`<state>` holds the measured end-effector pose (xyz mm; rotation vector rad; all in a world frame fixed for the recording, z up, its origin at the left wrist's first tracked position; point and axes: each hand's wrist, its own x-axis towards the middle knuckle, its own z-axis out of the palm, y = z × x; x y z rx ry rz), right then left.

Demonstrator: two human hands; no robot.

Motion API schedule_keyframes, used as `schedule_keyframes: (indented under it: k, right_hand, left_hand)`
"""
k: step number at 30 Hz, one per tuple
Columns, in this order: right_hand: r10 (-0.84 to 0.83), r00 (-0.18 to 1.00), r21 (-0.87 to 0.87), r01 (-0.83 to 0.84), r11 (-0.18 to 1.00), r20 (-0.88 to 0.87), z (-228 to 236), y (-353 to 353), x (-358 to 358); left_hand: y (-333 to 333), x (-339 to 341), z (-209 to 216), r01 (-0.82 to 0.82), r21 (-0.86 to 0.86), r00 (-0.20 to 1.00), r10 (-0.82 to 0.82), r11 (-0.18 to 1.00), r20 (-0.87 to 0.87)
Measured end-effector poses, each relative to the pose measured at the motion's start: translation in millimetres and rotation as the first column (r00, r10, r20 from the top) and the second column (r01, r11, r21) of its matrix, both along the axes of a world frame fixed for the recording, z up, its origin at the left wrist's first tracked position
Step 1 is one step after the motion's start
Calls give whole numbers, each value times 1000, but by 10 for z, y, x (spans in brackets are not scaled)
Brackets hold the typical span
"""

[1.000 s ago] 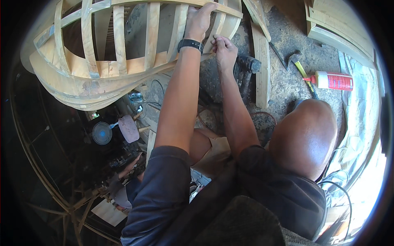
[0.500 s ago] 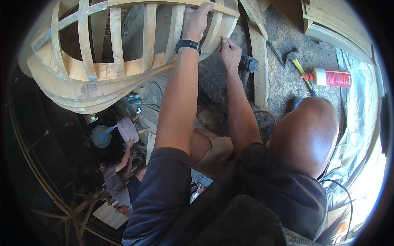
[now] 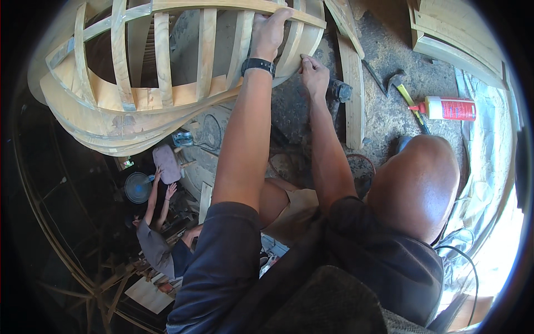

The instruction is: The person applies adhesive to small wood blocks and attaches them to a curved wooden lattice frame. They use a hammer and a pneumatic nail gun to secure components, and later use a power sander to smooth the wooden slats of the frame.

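Note:
A curved wooden framework like a boat hull (image 3: 119, 119), with upright ribs and a long top rail (image 3: 222, 4), fills the upper left. My left hand (image 3: 270, 34), with a black band on its wrist, is closed on the top rail near its right end. Its thumb lies over the rail, and the other fingers are mostly hidden. Lower and to the right, my right hand (image 3: 315, 78) is closed in a pinch at the lower edge of the hull's pale end panel (image 3: 307, 42). What lies between those fingertips is too small to make out.
A plank (image 3: 352, 94) lies right of my right hand, beside a dark power tool (image 3: 338, 90). Farther right are a hammer (image 3: 401, 89), a red-and-white glue bottle (image 3: 450, 108) and a wooden box (image 3: 456, 53). At lower left a co-worker (image 3: 158, 245) reaches toward a pale rounded block (image 3: 166, 162).
Both hands keep their places on the hull, the right one shifting only slightly. The whole view has moved a little. The co-worker's arms have reached up, and the pale block has turned.

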<state>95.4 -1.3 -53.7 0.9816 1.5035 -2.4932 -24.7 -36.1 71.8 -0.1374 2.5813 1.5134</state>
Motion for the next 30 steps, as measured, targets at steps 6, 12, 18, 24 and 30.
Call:
schedule_keyframes:
  k: [6, 12, 18, 24, 30]
  right_hand:
    - [-114, 992, 203, 124, 971, -59, -270, 189, -244]
    - [15, 923, 613, 243, 752, -384, -386, 451, -703]
    - [228, 842, 558, 100, 824, -488, -451, 678, -1015]
    - [289, 806, 598, 98, 796, -517, -431, 725, -1012]
    - [328, 817, 507, -51, 860, -474, -351, 712, -1106]
  left_hand:
    - [53, 3, -76, -13, 21, 1000, 13, 1000, 11]
    - [-135, -65, -255, 12, 3, 1000, -12, 1000, 8]
    - [-79, -94, -283, -2, -37, 999, 0, 999, -38]
    - [39, -46, -119, -7, 27, 1000, 8, 1000, -25]
    - [68, -42, -89, -42, 213, 997, 53, 976, -48]
